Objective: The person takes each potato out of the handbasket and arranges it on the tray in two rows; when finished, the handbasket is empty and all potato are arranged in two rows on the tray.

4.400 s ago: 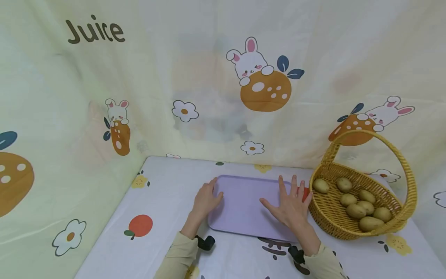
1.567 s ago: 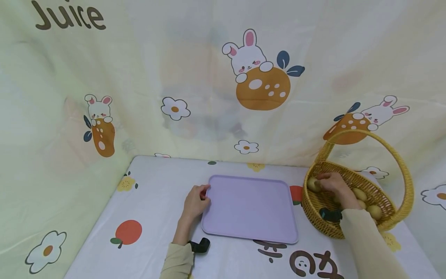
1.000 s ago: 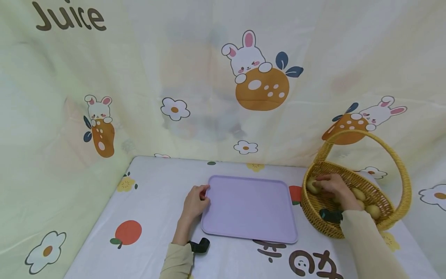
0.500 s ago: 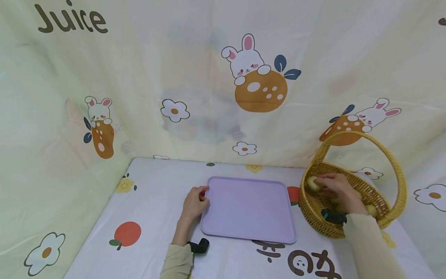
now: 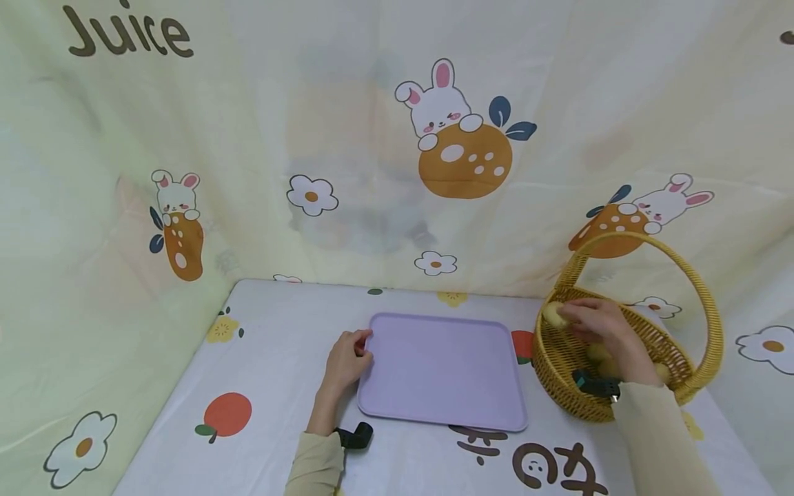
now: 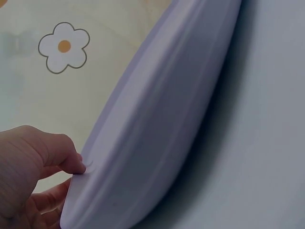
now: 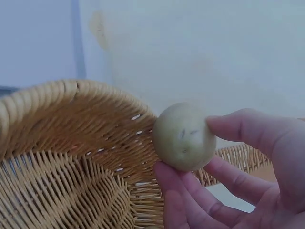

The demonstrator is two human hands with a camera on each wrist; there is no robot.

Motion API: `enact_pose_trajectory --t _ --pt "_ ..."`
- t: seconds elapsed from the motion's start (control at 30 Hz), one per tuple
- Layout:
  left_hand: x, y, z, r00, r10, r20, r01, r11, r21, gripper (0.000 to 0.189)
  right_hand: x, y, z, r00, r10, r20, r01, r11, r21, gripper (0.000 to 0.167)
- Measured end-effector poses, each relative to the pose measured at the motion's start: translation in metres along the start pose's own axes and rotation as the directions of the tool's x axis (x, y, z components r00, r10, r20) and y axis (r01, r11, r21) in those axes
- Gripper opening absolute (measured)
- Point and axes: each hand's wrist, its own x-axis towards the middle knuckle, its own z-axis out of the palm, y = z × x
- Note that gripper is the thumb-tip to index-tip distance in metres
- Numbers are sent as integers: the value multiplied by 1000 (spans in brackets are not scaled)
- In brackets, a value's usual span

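My right hand (image 5: pixel 603 329) reaches into the wicker basket (image 5: pixel 561 393) and grips a potato (image 7: pixel 183 136) between thumb and fingers. In the right wrist view that pale potato is raised above the basket's woven bottom, close to the far wall. Other potatoes (image 5: pixel 598 353) lie lower in the basket, partly hidden by my right hand and wrist. At the left edge of the purple tray (image 5: pixel 443 372), my left hand (image 5: pixel 347 359) pinches the rim, thumb on top, as the left wrist view shows (image 6: pixel 40 167) up close. Only the tray's bare surface shows inside its rim.
The basket's tall arched handle (image 5: pixel 695 282) rises over its right part. A printed cloth (image 5: pixel 285 331) covers the table, and a patterned curtain (image 5: pixel 360 138) hangs behind and at both sides. The tray stands just left of the basket.
Both hands were over the tray at first; my right hand then went into the basket, took hold of a potato and has now lifted it slightly. My left hand has stayed on the tray's rim.
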Motion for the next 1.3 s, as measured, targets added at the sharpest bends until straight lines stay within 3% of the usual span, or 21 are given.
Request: enact_pose_trajectory --t 0.6,0.8,1.07,1.3 --pt "2 2 -2 1000 11 -6 -11 1000 -5 42 -4 -9 11 1000 0 -13 0 999 45 47" --pt "1 2 -3 1000 3 -3 -3 1000 -8 42 -6 -12 16 1000 -3 -22 3 1000 18 57" --pt "-1 1 -2 1000 -3 0 3 1000 -12 43 -6 -15 23 999 -52 -8 52 998 22 50" --pt "0 0 -1 1000 2 -2 -2 1000 -15 42 -5 -22 33 998 -56 -17 56 998 -10 60"
